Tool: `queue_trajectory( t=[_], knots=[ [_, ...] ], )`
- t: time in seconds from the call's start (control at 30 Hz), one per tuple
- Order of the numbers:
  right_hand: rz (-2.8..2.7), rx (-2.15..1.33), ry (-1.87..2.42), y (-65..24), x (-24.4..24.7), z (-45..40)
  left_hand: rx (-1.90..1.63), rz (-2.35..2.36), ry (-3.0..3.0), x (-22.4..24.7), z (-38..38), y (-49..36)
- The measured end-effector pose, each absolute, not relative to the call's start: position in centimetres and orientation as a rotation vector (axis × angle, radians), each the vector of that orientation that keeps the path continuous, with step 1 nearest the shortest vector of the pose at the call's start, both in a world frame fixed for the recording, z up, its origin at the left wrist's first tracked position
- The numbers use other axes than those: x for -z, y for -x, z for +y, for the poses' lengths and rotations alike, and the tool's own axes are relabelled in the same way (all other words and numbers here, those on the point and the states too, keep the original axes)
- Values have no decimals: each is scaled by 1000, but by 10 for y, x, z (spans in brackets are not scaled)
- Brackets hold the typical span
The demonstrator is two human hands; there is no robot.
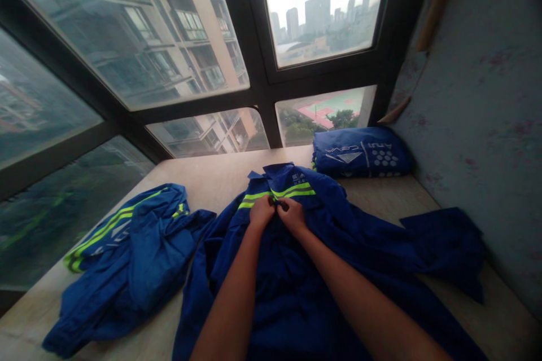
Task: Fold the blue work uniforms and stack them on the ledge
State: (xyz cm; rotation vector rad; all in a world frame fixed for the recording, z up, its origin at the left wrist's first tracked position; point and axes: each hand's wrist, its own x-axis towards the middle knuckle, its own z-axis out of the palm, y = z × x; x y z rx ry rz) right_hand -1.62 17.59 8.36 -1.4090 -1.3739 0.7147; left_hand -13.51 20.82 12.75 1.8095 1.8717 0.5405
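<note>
A blue jacket (292,293) with yellow-green and grey stripes across its chest lies spread out, collar toward the window. At the middle of the chest, just below the collar, my left hand (262,211) is closed on the jacket's front edge. My right hand (292,214) is closed beside it, pinching the same front opening from the right. The fingertips of both hands nearly meet; the small part between them is too dark to make out. One sleeve (449,248) stretches out to the right.
A crumpled blue garment (148,259) with bright stripes lies at left. A folded blue garment (359,152) with white print sits at the back right, against the wall (478,124). Dark window frames (262,79) border the pale ledge (212,169).
</note>
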Motion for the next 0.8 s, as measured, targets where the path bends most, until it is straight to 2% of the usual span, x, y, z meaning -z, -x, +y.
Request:
queue_trajectory(
  t=[0.2, 0.47, 0.8],
  knots=[
    [-1360, -731, 1417, 14, -83, 177, -760, 1793, -1657, -126, 207, 139],
    [-1299, -754, 1395, 11, -84, 178, -1124, 1602, -1175, -121, 190, 135],
    [-1273, -719, 1391, 14, -79, 181, -1336, 1538, -978, -97, 180, 115]
  ],
)
